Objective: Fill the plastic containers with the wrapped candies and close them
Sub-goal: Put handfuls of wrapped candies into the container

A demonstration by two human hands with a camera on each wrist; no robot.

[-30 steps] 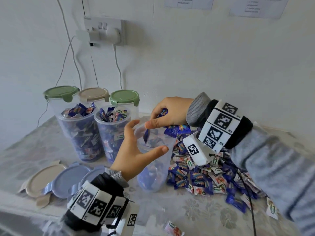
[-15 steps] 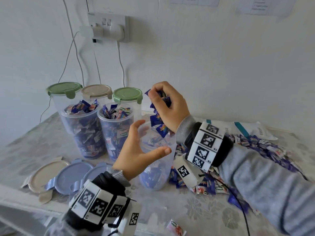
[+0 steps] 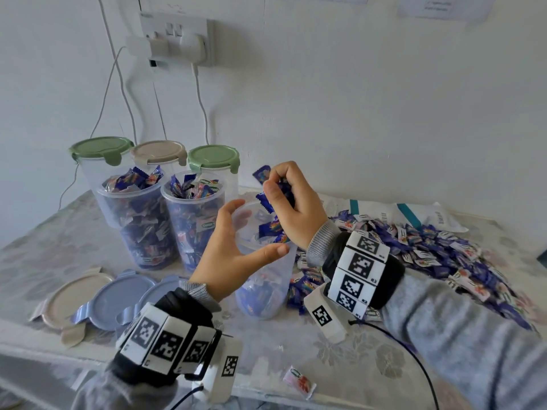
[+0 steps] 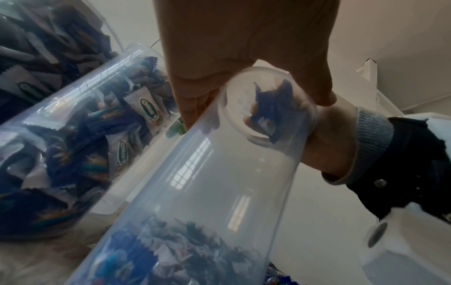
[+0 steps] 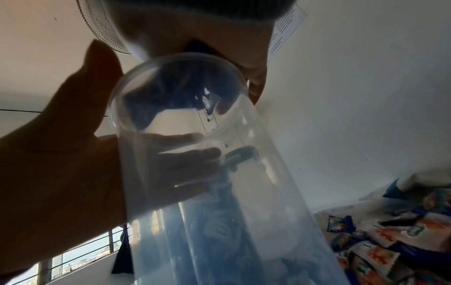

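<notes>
A tall clear plastic container [image 3: 266,279] stands on the table with a layer of wrapped candies at its bottom [image 4: 185,246]. My left hand [image 3: 233,247] wraps around its upper wall, thumb in front and fingers behind. Directly over its mouth my right hand [image 3: 291,202] clutches a bunch of blue wrapped candies [image 3: 272,199], some dangling toward the opening. The container's rim [image 5: 175,94] shows from below in the right wrist view, with the left hand's fingers [image 5: 185,164] seen through the wall. A big heap of loose candies [image 3: 414,250] lies to the right.
Two open containers [image 3: 189,220] brimming with candies stand at the left, with three lidded ones [image 3: 213,158] behind them by the wall. Loose lids, beige [image 3: 68,300] and blue [image 3: 118,297], lie at the front left. A white bag [image 3: 414,214] lies beyond the heap. One stray candy [image 3: 299,383] sits by the table's front edge.
My right hand lifted a handful of candies from the heap and turned palm-down over the container's mouth. The left hand kept its hold on the container.
</notes>
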